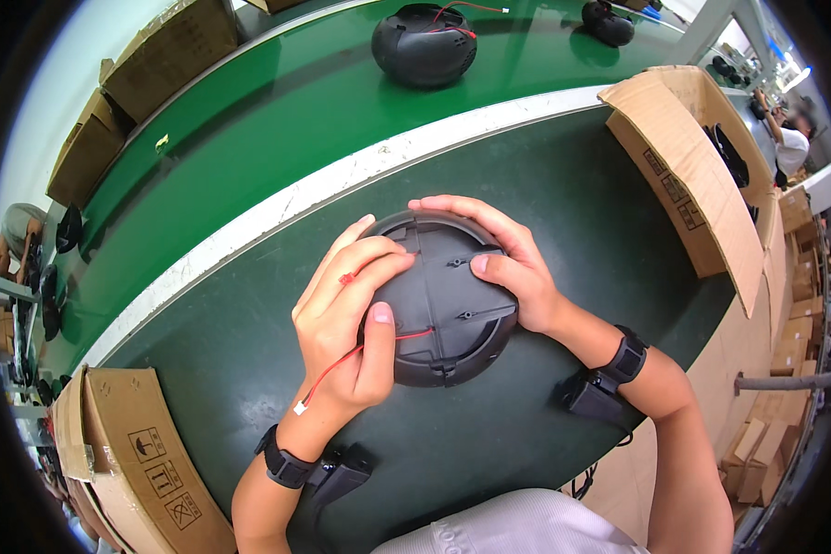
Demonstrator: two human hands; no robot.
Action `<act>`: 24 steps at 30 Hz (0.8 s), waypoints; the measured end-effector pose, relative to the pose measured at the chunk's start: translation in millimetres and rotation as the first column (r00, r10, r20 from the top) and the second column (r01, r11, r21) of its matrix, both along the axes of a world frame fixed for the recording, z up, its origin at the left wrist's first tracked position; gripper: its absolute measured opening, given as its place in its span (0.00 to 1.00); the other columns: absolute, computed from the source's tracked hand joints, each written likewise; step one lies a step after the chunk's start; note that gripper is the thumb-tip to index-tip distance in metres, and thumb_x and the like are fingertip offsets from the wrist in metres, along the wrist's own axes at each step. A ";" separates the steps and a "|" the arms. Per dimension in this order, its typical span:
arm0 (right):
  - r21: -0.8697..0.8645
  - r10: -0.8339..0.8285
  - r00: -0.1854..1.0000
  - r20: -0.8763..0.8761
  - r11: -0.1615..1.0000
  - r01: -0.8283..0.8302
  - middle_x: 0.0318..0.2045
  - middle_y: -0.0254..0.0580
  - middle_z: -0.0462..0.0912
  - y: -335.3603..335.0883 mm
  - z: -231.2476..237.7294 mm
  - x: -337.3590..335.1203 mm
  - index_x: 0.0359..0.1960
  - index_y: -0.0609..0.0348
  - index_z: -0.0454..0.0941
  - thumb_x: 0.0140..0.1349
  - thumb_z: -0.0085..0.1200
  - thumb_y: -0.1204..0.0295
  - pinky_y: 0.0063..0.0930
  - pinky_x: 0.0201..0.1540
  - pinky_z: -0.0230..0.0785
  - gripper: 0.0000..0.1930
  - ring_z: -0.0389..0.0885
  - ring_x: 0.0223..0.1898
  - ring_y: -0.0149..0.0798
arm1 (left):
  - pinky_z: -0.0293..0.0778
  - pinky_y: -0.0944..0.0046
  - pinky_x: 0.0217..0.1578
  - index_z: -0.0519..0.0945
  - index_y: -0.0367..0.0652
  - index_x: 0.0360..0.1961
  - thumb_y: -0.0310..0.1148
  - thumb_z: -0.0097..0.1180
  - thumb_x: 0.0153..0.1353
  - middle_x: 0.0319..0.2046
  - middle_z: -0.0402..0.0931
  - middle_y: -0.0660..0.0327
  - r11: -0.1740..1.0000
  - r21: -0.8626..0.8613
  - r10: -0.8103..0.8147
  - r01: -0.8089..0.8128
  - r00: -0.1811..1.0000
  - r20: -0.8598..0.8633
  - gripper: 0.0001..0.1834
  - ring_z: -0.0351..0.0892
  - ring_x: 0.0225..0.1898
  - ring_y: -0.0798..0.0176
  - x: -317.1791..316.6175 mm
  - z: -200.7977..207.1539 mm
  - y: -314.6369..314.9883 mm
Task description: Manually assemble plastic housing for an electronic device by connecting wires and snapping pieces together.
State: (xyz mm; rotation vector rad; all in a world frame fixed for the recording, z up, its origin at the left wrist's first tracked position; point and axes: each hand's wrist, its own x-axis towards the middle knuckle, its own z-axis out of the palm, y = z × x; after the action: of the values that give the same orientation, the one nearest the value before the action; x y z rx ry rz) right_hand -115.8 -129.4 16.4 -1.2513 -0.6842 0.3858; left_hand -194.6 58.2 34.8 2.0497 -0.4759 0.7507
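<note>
Between my two hands is a round black plastic housing point(443, 295), with a flat inner panel, a seam across it and small screw posts facing up. My left hand point(346, 314) grips its left side, fingers lying over the panel and thumb near the lower edge. Around the upper right rim wraps my right hand point(517, 268), its thumb pressed on the panel. A thin red wire point(328, 371) comes out of the housing, passes the left thumb and ends in a white connector point(300, 407) over my left wrist. A small red piece point(346, 278) shows at the left fingers.
Beyond the white rail lies a green conveyor belt point(249, 157) carrying another black housing point(425, 51) with red wires and a smaller black part point(608, 23). Cardboard boxes stand at right point(683, 175) and lower left point(148, 452). Other people work at the far left and far right.
</note>
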 end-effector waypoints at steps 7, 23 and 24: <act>0.046 0.035 0.999 -0.039 0.998 -0.033 0.58 0.50 0.72 -0.5 -3.0 4.2 0.59 0.69 0.67 0.49 0.45 0.77 0.34 0.67 0.56 0.30 0.70 0.61 0.41 | 0.67 0.44 0.58 0.80 0.30 0.38 0.24 0.46 0.48 0.37 0.78 0.47 1.000 -0.005 -0.027 0.027 1.000 0.000 0.17 0.78 0.46 0.39 0.4 0.0 -0.6; 0.025 0.040 0.999 0.003 0.999 -0.040 0.59 0.50 0.71 -2.3 -5.5 3.2 0.60 0.69 0.65 0.51 0.44 0.76 0.34 0.67 0.55 0.30 0.68 0.63 0.42 | 0.67 0.42 0.58 0.81 0.30 0.38 0.27 0.46 0.50 0.37 0.78 0.47 0.998 -0.023 -0.052 0.052 0.999 0.007 0.17 0.79 0.45 0.41 0.6 -2.6 0.8; 0.024 0.038 0.999 0.001 0.999 -0.038 0.59 0.50 0.71 -2.3 -5.8 3.8 0.60 0.69 0.65 0.51 0.44 0.76 0.34 0.67 0.55 0.30 0.68 0.63 0.42 | 0.67 0.42 0.58 0.81 0.30 0.38 0.27 0.46 0.50 0.37 0.78 0.47 0.998 -0.024 -0.053 0.054 0.999 0.006 0.17 0.79 0.45 0.41 0.9 -2.0 0.3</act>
State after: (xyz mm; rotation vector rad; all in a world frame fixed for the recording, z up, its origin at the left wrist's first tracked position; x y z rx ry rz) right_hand -112.0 -131.7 10.6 -1.2165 -0.7120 0.4080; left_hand -193.7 58.5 32.7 2.0052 -0.5200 0.7262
